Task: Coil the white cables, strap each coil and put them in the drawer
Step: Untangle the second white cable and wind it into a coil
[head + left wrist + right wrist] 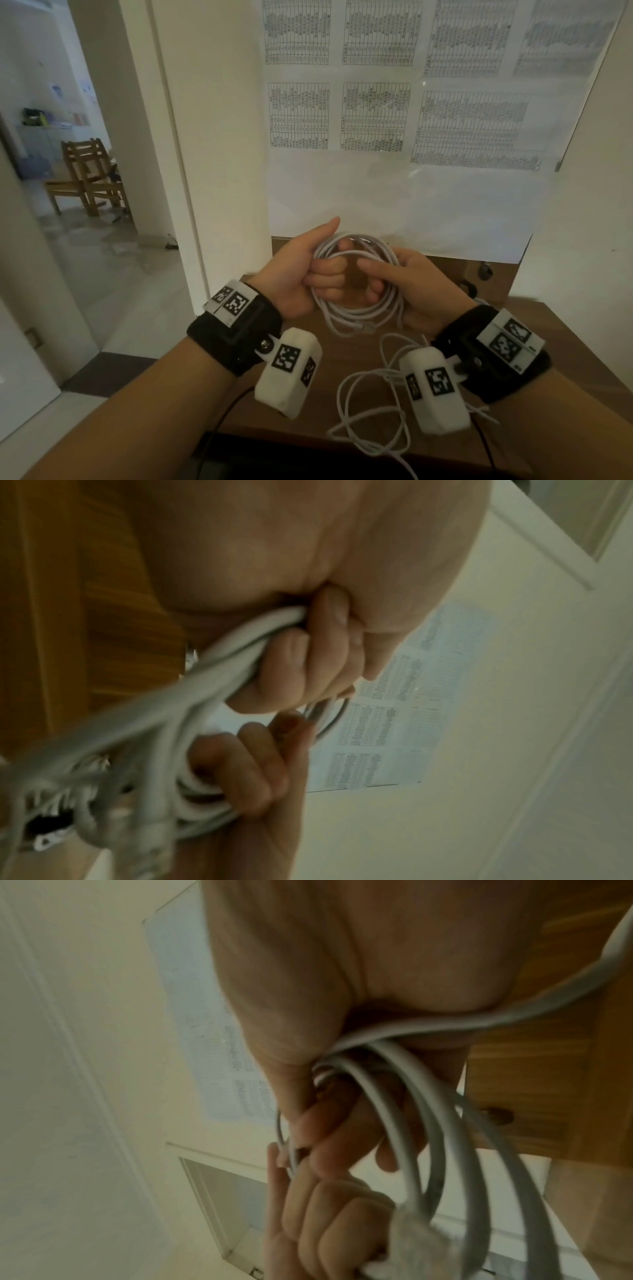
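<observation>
A white cable coil (359, 310) hangs in the air above the wooden table (548, 342), held between both hands. My left hand (308, 270) grips the coil's left side, fingers curled round the strands and thumb pointing up. My right hand (404, 284) grips the right side, its forefinger stretched left across the loops. The left wrist view shows the bundled strands (212, 669) passing through my curled fingers (291, 658). In the right wrist view the loops (428, 1123) run out from under my palm. A second white cable (370, 404) lies loose on the table below.
The table stands against a white wall with printed sheets (373, 116) taped up. A doorway at the left opens onto a room with wooden chairs (89, 178). A small dark knob (496, 1115) shows on a wooden panel in the right wrist view.
</observation>
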Action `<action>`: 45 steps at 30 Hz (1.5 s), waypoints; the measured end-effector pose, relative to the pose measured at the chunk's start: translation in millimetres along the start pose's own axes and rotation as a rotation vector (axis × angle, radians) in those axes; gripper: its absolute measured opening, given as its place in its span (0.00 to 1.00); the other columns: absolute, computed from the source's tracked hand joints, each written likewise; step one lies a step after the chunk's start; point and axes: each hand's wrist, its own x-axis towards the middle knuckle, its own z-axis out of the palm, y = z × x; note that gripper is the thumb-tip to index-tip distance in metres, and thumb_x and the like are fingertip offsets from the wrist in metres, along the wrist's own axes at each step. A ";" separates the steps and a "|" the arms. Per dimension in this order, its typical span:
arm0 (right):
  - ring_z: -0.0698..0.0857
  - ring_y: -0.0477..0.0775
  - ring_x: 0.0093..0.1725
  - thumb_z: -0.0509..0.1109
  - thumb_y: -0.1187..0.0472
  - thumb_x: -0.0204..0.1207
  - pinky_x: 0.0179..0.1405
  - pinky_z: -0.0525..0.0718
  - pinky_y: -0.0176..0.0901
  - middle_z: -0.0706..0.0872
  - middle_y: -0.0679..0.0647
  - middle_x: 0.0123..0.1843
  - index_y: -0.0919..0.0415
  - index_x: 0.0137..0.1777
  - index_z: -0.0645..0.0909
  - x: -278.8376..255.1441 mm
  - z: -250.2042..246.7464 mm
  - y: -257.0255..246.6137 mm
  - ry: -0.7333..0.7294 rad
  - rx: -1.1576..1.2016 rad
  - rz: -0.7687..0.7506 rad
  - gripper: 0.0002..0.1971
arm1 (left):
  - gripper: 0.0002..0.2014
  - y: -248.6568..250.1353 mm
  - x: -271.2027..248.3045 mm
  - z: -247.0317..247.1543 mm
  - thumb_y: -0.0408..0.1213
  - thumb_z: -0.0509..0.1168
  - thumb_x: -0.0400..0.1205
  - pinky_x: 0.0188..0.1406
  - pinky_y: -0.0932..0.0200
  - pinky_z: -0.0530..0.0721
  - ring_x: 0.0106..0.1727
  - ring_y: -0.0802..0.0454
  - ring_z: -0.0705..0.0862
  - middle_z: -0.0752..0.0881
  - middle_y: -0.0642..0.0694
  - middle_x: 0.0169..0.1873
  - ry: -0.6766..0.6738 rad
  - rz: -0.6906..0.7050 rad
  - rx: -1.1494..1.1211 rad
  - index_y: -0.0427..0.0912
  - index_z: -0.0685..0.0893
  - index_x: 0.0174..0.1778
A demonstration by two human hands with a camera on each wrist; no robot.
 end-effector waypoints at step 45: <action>0.83 0.53 0.42 0.61 0.64 0.88 0.49 0.87 0.43 0.82 0.53 0.41 0.54 0.56 0.85 -19.2 -25.9 33.0 0.212 -0.605 0.016 0.11 | 0.24 47.2 -9.3 1.8 0.50 0.54 0.91 0.23 0.59 0.64 0.21 0.55 0.62 0.65 0.54 0.18 0.706 0.766 0.373 0.51 0.70 0.27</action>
